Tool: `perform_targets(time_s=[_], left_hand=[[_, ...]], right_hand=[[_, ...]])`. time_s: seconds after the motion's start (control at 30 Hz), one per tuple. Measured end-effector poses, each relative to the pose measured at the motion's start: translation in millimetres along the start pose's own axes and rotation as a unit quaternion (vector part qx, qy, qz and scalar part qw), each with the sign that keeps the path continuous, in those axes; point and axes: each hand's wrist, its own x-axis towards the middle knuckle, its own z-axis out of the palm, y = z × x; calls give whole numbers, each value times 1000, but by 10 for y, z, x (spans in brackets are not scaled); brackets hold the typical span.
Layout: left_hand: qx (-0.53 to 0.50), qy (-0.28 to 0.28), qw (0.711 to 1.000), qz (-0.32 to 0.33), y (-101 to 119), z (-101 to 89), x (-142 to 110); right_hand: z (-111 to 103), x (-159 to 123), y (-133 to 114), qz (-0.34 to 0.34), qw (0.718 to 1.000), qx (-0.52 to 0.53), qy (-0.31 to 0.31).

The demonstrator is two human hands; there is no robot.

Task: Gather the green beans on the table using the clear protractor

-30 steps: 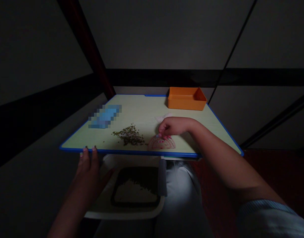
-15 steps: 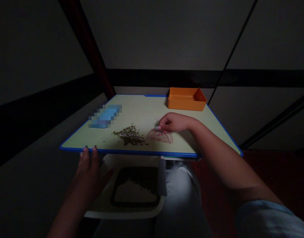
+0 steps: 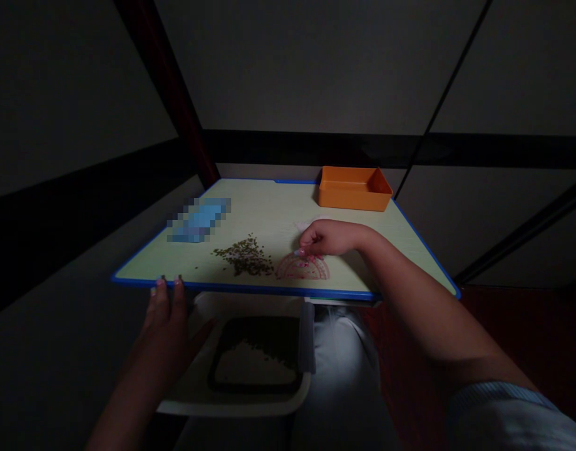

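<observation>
Since the earlier frame, the pink protractor [image 3: 302, 268] has slid toward you and now sits closer to the bench's [image 3: 269, 213] front rim, with your right hand [image 3: 330, 238] lower over it. The protractor lies flat, curved edge away from you... correction on reading: its straight edge runs along the front, near the rim, and its left end is just beside the pile of dark green seeds [image 3: 243, 257].

Right side: your fingers [image 3: 307, 247] curl down onto the protractor's upper edge and are clenched on it. Pale paper [image 3: 311, 222] shows just behind the hand, partly covered by it.

Left side: your left hand [image 3: 168, 329] sits below the bench's front rim, released, with the fingers spread and their tips reaching the rim. The thumb splays out toward the white tray [image 3: 185, 401] beyond it. That tray rests below the bench, over your light trousers [image 3: 344, 376], and holds a dark-edged recess with seeds [image 3: 255, 366] inside.

Also on the bench: an orange box [image 3: 355, 191] at the far edge, well apart from both hands, and a blue object [image 3: 198, 220] at the far left, too blurred to identify.
</observation>
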Motion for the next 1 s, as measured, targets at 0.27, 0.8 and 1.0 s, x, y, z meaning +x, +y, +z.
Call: perform_targets(time_s=[0.27,0.8,1.0], left_hand=[[-13,6,1000,3,-6,2,14],[-8,3,1000,0,2,-2,3],[-4,-1,1000,-3,-3,-1,-8]], right_hand=[[-20,-7,26,23,1000,-10,7],[17,8,-1,22,999,-14,-20],[9,-3,-20,11,1000,-16,1]])
